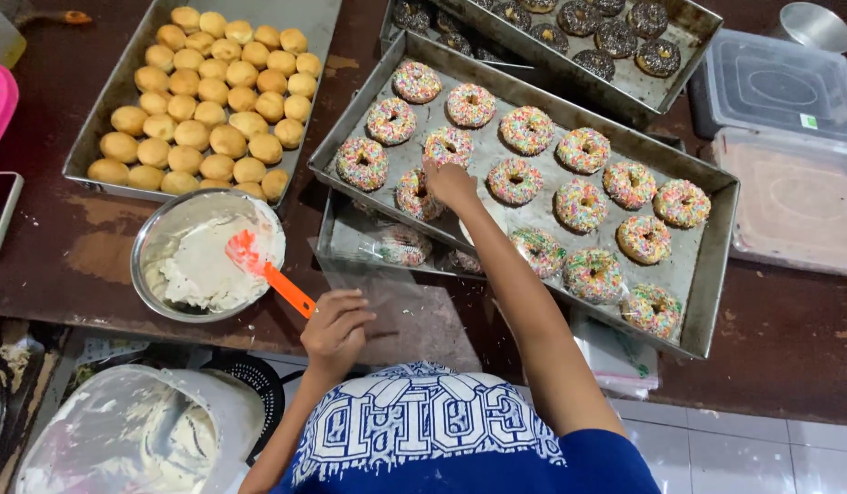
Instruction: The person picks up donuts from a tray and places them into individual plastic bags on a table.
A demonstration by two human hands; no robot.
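My right hand (pixel 451 185) reaches over the big metal tray (pixel 712 274) of several doughnuts with coloured sprinkles. Its fingertips close on the near edge of one sprinkled doughnut (pixel 451 142) in the tray's left part. My left hand (pixel 335 327) lies at the table's near edge with its fingers curled on the edge of a clear plastic bag (pixel 400 306). The tip of an orange spatula handle (pixel 289 292) ends just beside that hand. The spatula's blade rests in a steel bowl (pixel 151 240) of white cream.
A tray of plain round buns (pixel 213 101) stands at the back left. A tray of chocolate doughnuts (pixel 615 37) is at the back. Lidded plastic boxes (pixel 789 192) sit at the right. A second tray (pixel 336 242) lies under the sprinkled one, and a cream-smeared tub (pixel 135 430) sits below the table.
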